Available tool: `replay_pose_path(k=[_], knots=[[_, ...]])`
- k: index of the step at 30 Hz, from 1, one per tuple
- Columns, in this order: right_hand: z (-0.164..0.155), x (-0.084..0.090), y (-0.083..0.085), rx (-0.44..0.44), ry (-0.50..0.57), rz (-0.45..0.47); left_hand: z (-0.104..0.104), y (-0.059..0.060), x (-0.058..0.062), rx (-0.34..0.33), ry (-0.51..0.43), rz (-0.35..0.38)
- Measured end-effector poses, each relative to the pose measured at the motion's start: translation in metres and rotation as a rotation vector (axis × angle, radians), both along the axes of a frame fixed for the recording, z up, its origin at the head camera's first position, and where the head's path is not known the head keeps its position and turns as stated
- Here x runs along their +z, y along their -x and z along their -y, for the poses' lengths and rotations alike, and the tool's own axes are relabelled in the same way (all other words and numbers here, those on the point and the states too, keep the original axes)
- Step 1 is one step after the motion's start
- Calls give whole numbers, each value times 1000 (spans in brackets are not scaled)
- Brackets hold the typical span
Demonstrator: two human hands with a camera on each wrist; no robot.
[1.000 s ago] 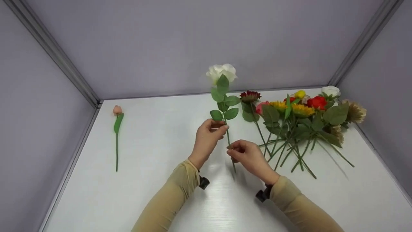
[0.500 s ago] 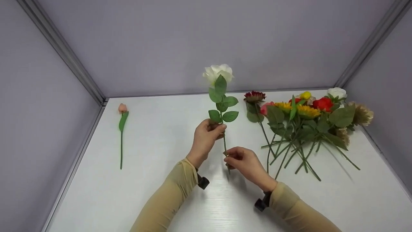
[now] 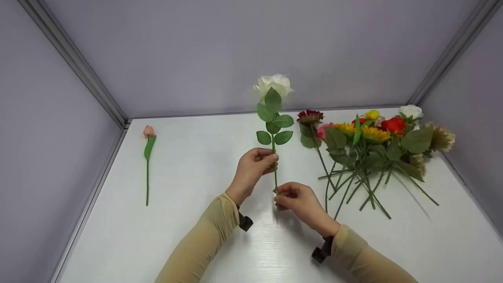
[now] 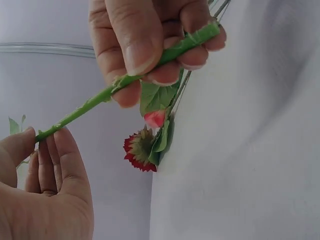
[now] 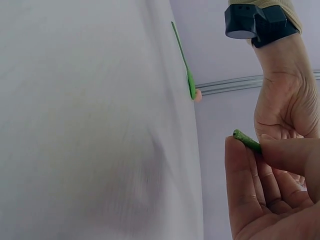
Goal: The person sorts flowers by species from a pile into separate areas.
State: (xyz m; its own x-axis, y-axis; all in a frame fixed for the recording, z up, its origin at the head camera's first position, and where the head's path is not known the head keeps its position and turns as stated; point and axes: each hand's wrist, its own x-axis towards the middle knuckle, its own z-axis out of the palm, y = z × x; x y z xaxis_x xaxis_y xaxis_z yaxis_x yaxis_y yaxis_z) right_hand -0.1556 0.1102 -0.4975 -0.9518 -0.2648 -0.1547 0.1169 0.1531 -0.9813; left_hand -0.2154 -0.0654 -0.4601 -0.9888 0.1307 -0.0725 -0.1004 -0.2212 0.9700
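Observation:
A white rose (image 3: 274, 83) with green leaves stands upright above the white table (image 3: 196, 243). My left hand (image 3: 271, 159) grips its stem (image 3: 275, 177) just under the lowest leaves. My right hand (image 3: 278, 194) pinches the stem's bottom end between thumb and fingers. In the left wrist view the stem (image 4: 95, 102) runs from my left hand (image 4: 35, 137) up to my right hand (image 4: 160, 60). The right wrist view shows my right hand (image 5: 250, 150) pinching the stem's cut end (image 5: 244, 138), with my left hand (image 5: 285, 110) behind it.
A pile of mixed flowers (image 3: 373, 145) lies at the right, with a dark red one (image 3: 310, 116) nearest the rose. A single pink bud (image 3: 148, 131) on a long stem lies at the far left. Grey walls enclose the table on three sides.
My right hand has slid down the stem to its bottom end, which no longer pokes out below the fingers. The rose stays upright and has risen slightly.

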Motion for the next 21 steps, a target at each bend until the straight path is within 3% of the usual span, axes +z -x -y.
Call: replay_pose_path(k=[15,21], knots=[[1,-2,0,14,22,6,2,-2,-2,-22,72,5],[7,-2,3,97,-83,-110,20,5,-6,5,108,17]])
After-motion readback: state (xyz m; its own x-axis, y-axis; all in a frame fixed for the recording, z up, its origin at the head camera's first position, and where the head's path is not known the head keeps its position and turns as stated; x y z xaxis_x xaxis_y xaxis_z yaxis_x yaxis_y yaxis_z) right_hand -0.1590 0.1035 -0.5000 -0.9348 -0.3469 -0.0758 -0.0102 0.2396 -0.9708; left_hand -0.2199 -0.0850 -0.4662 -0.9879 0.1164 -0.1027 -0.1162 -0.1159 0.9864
